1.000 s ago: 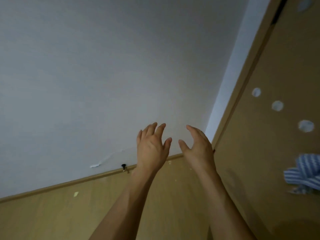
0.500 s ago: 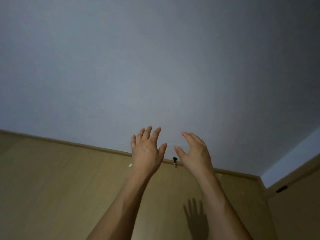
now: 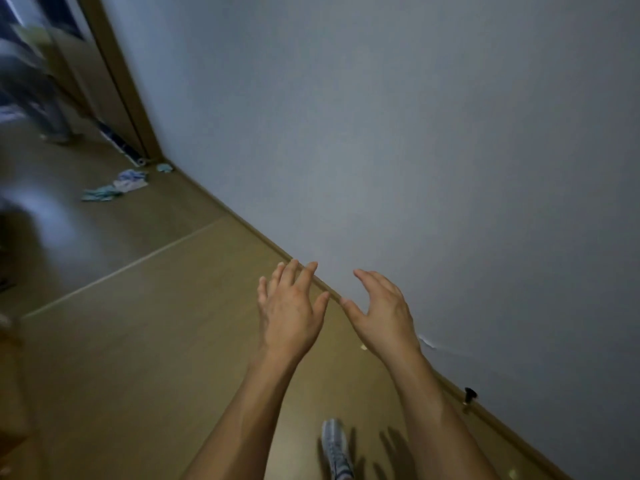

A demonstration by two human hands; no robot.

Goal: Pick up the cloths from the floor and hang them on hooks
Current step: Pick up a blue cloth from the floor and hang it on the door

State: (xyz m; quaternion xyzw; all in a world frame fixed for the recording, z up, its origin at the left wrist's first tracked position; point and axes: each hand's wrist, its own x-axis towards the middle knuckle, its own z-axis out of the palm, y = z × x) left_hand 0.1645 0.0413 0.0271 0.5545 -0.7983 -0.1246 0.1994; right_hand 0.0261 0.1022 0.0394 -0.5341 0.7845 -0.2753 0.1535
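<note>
While the cloths (image 3: 116, 187) lie crumpled on the floor (image 3: 145, 341) far ahead and to the left of my hands, near the door frame (image 3: 121, 81), I hold nothing. My left hand (image 3: 289, 315) is spread with straight fingers, palm down, and my right hand (image 3: 382, 311) beside it is relaxed, fingers loosely bent; the two are apart. Right of them runs the wall (image 3: 415, 133), with a small dark hook (image 3: 470, 394) low behind my right wrist. A shoe (image 3: 335, 448) shows below, between my forearms.
</note>
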